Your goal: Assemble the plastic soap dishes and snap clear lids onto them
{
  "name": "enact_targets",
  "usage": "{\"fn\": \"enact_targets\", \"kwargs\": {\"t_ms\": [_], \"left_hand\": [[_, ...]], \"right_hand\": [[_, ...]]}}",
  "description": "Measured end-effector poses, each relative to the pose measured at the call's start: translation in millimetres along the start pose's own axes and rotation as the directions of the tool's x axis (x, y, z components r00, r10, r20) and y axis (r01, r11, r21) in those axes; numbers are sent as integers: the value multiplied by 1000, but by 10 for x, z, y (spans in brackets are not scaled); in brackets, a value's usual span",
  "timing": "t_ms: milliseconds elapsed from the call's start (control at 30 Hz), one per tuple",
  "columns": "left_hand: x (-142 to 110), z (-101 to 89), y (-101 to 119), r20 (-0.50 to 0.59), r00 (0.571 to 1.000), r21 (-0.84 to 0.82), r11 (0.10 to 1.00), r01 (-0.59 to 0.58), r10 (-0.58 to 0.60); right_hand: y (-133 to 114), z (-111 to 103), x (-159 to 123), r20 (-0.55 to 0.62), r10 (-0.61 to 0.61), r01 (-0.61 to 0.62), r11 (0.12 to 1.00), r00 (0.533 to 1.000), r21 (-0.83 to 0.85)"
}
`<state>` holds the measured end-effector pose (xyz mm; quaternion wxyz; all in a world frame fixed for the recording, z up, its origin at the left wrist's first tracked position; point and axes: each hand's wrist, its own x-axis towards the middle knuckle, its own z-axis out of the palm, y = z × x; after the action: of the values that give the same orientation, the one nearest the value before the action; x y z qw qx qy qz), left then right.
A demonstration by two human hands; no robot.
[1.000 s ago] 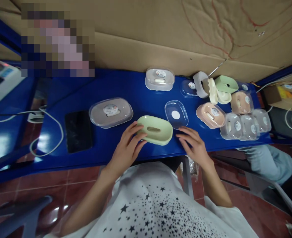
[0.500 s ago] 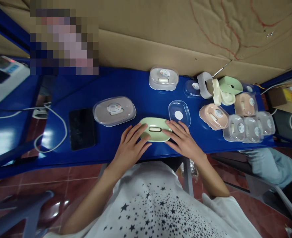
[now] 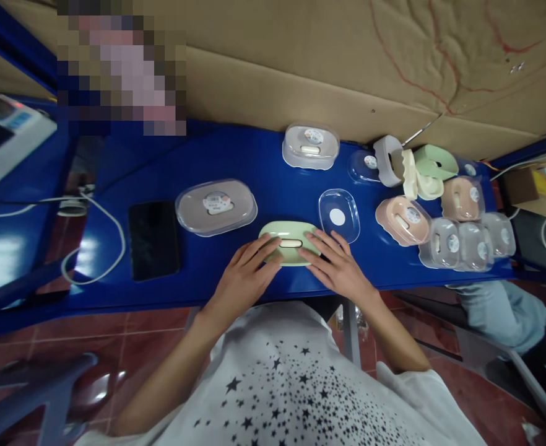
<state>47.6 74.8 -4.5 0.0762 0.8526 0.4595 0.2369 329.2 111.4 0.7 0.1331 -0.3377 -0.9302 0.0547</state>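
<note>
A pale green oval plastic box with a long slot in its top sits near the table's front edge. My left hand grips its left end, fingers over the top and thumb along the front. At the opposite end, my right hand holds it the same way. Just beyond my right fingers lies a clear plastic lid with a round white sticker. To the left of the green box is a greyish oval box under a clear labelled cover. Another covered pale box stands farther back.
A dark phone-like slab and a white cable are on the left of the blue table. Several pink, green, cream and clear-covered boxes crowd the right side. Beside me, at the right, shows another person's leg.
The view has shifted slightly. Fingers of both hands have moved a little on the green box, which stays in place between them.
</note>
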Motion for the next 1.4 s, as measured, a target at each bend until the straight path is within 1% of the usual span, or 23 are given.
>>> {"fn": "enact_targets", "kwargs": {"t_ms": [100,167,233,300,367,433,500,567,600,633,667,700,767,833,867,900,967,1033,1067,1167,1200,1267,1400], "left_hand": [[1,-14,-1,-6,1000,-11,1000,-7,7],[-6,-39,3,-12,1000,-16,1000,-11,10],[-28,-66,5,-39,999,-20,1000,3,-4],[-61,-82,2,-72,997,-37,999,38,-41],[-92,-84,-6,-89,993,-78,995,69,-75],[-109,-77,-17,-89,992,-122,990,75,-86],[-110,-67,-29,-91,992,-146,987,70,-84],[-101,-62,-40,-97,992,-144,987,69,-83],[-95,-62,-44,-99,992,-140,988,70,-84],[-90,-63,-48,-97,992,-135,988,70,-83],[-87,-65,-52,-92,992,-130,989,68,-80],[-86,-67,-55,-88,993,-128,990,65,-77],[-93,-68,-60,-81,995,-135,989,54,-65],[-109,-61,-61,-80,995,-158,986,54,-67],[-120,-55,-59,-84,993,-171,983,66,-81],[-131,-48,-55,-88,991,-186,979,87,-105],[-150,-31,-46,-98,980,-219,964,149,-174],[-157,-14,-40,-102,965,-262,942,207,-241],[-155,-5,-40,-99,959,-286,931,228,-266],[-139,23,-57,-84,952,-345,905,251,-296],[-133,34,-66,-74,952,-362,898,251,-296],[-123,51,-82,-41,954,-393,883,257,-296],[-121,61,-106,16,943,-420,853,309,-334]], "right_hand": [[33,-16,-15,0,14,-14,999,1000,-34],[125,-48,-37,-53,134,-137,988,990,-73],[241,-83,-77,-117,282,-291,954,952,-72],[330,-113,-132,-156,379,-382,924,912,13],[362,-127,-183,-200,455,-419,886,868,197],[343,-119,-213,-277,576,-428,786,769,446],[306,-92,-214,-301,709,-399,638,638,659],[285,-63,-201,-273,800,-400,524,535,752],[285,-55,-198,-260,823,-434,502,505,748],[291,-55,-199,-259,831,-485,509,492,711],[302,-62,-205,-272,824,-541,540,498,645],[315,-74,-215,-286,799,-587,587,528,557],[343,-101,-238,-264,713,-621,698,649,357],[369,-113,-247,-181,607,-573,793,774,207],[380,-113,-242,-139,559,-537,827,818,167],[388,-110,-230,-116,522,-504,850,845,150],[388,-113,-191,-136,495,-470,864,858,180],[354,-135,-133,-169,487,-435,859,857,272],[322,-152,-98,-166,462,-396,861,871,318],[189,-190,33,-83,260,-208,896,962,393],[143,-192,85,-50,182,-148,908,982,391],[67,-178,190,3,62,-59,932,998,358],[-4,-125,328,76,-45,27,974,996,224]]}}
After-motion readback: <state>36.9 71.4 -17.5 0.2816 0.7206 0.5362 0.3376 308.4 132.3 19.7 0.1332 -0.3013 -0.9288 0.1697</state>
